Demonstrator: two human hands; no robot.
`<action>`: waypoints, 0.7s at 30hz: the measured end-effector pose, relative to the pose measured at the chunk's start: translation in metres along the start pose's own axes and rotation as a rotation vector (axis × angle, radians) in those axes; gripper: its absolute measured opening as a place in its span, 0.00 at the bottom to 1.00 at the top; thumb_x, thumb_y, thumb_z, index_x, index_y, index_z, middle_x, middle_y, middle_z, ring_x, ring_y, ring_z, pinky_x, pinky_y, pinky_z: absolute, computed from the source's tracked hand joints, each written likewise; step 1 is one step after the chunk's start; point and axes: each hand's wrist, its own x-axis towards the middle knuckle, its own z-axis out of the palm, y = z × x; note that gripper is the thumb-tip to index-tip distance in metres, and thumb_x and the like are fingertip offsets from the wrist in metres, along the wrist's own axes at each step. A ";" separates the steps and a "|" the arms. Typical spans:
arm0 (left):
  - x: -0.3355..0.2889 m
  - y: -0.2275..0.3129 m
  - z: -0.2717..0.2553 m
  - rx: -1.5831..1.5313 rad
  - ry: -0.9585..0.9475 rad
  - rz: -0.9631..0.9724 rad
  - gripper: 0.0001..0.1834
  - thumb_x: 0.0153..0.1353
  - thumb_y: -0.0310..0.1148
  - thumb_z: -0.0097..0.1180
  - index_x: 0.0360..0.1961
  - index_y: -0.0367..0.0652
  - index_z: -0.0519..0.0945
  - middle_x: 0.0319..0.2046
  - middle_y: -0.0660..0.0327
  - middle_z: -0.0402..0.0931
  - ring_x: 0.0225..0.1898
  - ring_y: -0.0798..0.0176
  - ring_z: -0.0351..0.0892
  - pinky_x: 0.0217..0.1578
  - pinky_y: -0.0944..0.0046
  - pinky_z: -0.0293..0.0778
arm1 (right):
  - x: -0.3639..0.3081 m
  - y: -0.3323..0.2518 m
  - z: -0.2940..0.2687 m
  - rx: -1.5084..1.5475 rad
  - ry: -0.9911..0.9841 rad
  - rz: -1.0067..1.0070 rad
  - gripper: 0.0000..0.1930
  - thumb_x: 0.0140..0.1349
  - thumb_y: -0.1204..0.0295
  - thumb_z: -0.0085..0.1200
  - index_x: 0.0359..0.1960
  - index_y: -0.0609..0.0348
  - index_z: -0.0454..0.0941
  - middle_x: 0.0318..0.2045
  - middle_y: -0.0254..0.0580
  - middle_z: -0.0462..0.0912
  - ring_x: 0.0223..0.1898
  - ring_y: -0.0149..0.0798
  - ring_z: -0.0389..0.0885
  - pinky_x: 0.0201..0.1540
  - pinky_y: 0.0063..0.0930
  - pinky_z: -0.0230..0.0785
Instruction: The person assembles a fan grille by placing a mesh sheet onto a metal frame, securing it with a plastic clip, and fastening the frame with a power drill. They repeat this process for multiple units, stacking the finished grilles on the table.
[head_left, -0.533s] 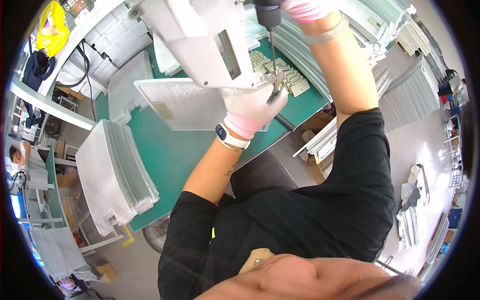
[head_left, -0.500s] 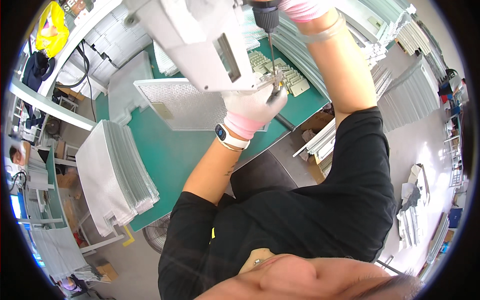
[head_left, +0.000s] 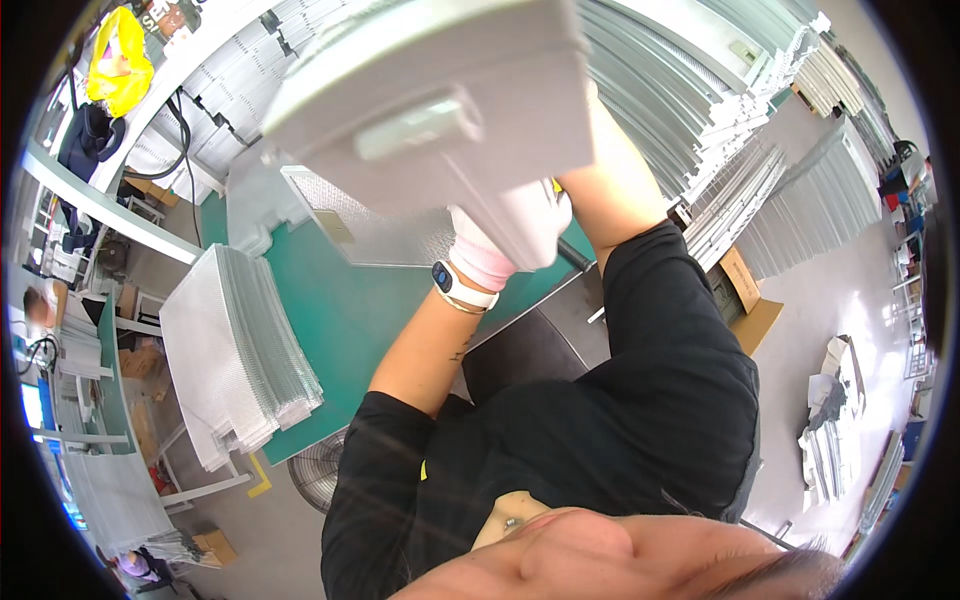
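Observation:
A large pale grey housing [head_left: 500, 130], smeared by motion, fills the upper middle of the view and covers much of the work area. My left hand [head_left: 478, 250], in a white glove with a pink cuff, is behind its lower end; the fingers are hidden. My right forearm [head_left: 625, 165] reaches up behind the housing, which hides the right hand itself. Beside the left hand, a panel with a silver embossed face [head_left: 385, 238] lies on the green table [head_left: 335, 330]. A dark rod-like handle [head_left: 575, 256] sticks out near the table's edge.
A stack of silver embossed panels [head_left: 215, 350] stands on the table's left, with more pale sheets [head_left: 262, 195] behind. Long white profiles [head_left: 735, 200] are piled at right above an open carton [head_left: 755, 310]. A dark stool seat [head_left: 525, 355] and a fan [head_left: 318, 470] are near me.
The housing has swung right and down, looming larger over my hands. My right arm has moved left; its hand and the power screwdriver have gone out of sight. My left arm has hardly moved.

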 end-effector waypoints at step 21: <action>-0.027 0.009 -0.019 0.040 0.058 -0.080 0.11 0.45 0.37 0.68 0.27 0.49 0.80 0.24 0.64 0.77 0.28 0.61 0.77 0.34 0.55 0.69 | 0.001 -0.039 0.062 -0.012 0.027 -0.051 0.12 0.67 0.67 0.53 0.48 0.59 0.76 0.31 0.36 0.84 0.28 0.28 0.82 0.26 0.17 0.74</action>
